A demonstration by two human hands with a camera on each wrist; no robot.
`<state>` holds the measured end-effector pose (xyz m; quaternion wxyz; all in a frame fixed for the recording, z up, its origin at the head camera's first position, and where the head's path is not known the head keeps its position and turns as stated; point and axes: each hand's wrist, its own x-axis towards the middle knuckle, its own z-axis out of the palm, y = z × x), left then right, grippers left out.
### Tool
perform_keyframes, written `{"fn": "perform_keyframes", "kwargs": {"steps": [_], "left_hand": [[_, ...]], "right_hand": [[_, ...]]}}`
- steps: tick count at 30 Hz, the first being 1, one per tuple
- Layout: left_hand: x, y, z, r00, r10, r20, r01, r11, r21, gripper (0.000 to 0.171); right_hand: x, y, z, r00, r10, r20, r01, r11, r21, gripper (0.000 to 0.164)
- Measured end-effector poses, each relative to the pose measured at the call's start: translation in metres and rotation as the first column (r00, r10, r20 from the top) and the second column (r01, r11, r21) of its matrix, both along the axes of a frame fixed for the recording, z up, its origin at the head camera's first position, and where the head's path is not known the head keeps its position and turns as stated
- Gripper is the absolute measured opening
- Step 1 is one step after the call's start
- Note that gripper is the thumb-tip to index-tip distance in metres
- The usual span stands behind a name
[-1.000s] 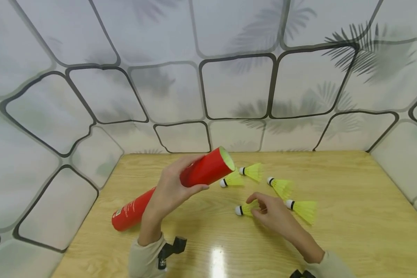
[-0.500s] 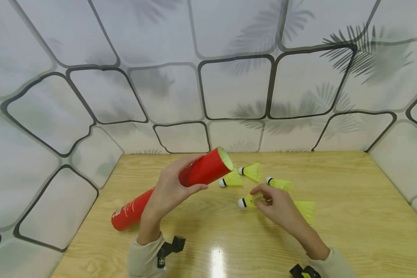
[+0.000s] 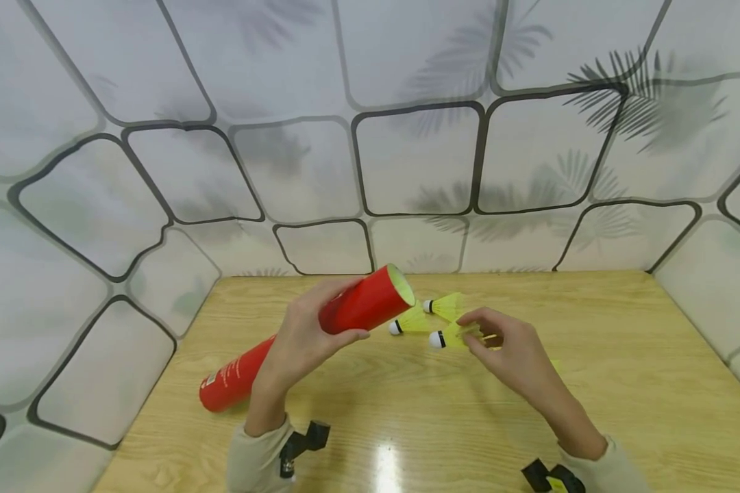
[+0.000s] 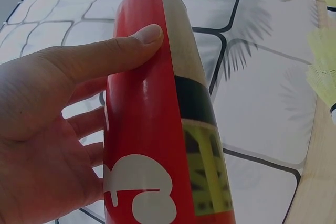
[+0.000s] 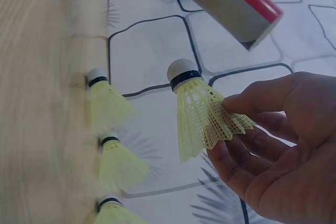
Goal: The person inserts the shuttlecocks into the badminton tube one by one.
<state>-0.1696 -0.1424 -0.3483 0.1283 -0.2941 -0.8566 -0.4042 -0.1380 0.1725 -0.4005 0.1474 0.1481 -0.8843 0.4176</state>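
My left hand (image 3: 296,346) grips a long red tube (image 3: 370,301) round its upper part. The tube tilts, its open pale green mouth up and to the right and its lower end near the table at left. In the left wrist view, the thumb lies across the red side of the tube, beside a strip of white, dark and yellow. My right hand (image 3: 514,352) pinches a yellow shuttlecock (image 5: 197,114) by its skirt between thumb and fingers. The shuttlecock's white cork points left, toward the tube, with a gap between them in the head view.
Two shuttlecocks (image 3: 444,306) lie behind the held one on the wooden table (image 3: 358,404). More loose shuttlecocks (image 5: 118,158) show in the right wrist view; in the head view my right hand mostly hides them. A patterned wall (image 3: 419,157) stands behind the table.
My right hand has lifted the shuttlecock from the table and moved it up and slightly right, away from me. The left hand and the tube have stayed nearly still.
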Motion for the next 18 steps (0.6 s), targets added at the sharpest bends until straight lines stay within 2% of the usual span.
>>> {"fn": "perform_keyframes", "kwargs": {"steps": [13, 18], "left_hand": [[-0.001, 0.002, 0.0, 1.0, -0.014, 0.005, 0.014, 1.0, 0.004, 0.075], [0.0, 0.003, -0.001, 1.0, -0.018, 0.005, 0.018, 1.0, -0.001, 0.074]], "right_hand": [[0.004, 0.009, 0.033, 0.992, -0.074, -0.099, 0.067, 0.995, -0.079, 0.021], [0.004, 0.009, 0.042, 0.988, -0.073, -0.135, 0.053, 0.988, -0.147, 0.022]]}}
